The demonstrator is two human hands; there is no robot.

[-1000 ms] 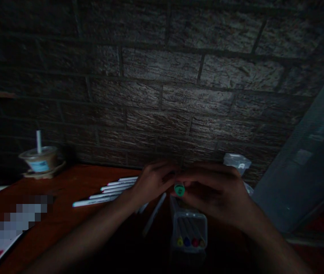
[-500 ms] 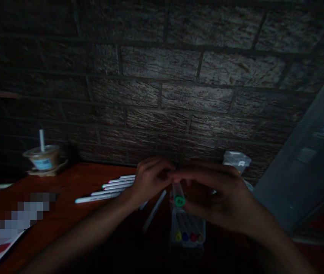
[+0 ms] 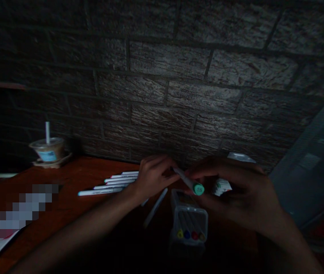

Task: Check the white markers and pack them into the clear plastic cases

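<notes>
Marker [image 3: 189,182], white-barrelled and slender, with a round green end cap [image 3: 198,189] facing the camera and small, hard-to-read characters printed on it. Tilted, green end nearer and lower, far end up toward the left. Held in the bent fingers of the right hand [image 3: 236,194], green end just beside the thumb side. Fingers of the left hand [image 3: 154,174] curled narrow around the far end, contact too dim to tell.

Below the held marker, apart from both hands, a clear plastic case [image 3: 192,209] on the wooden table [image 3: 75,169], with markers inside showing yellow, blue, red and brownish ends. To the left of the case, a loose marker [image 3: 155,208] lying slantwise. Farther left, partly behind the left hand and forearm, a group of white markers [image 3: 116,182] side by side, one with a pale blue end. At the left edge, a pixelated flat item [image 3: 0,243].

Beyond the right hand, partly hidden by it, a white item with green print [image 3: 222,187] and a clear plastic container [image 3: 240,156]. At far left, a lidded cup [image 3: 48,150] with a white straw, in a cardboard holder [image 3: 52,163]. Behind everything, a dark brick wall [image 3: 202,95]; to the right, a grey panel [image 3: 307,175]
</notes>
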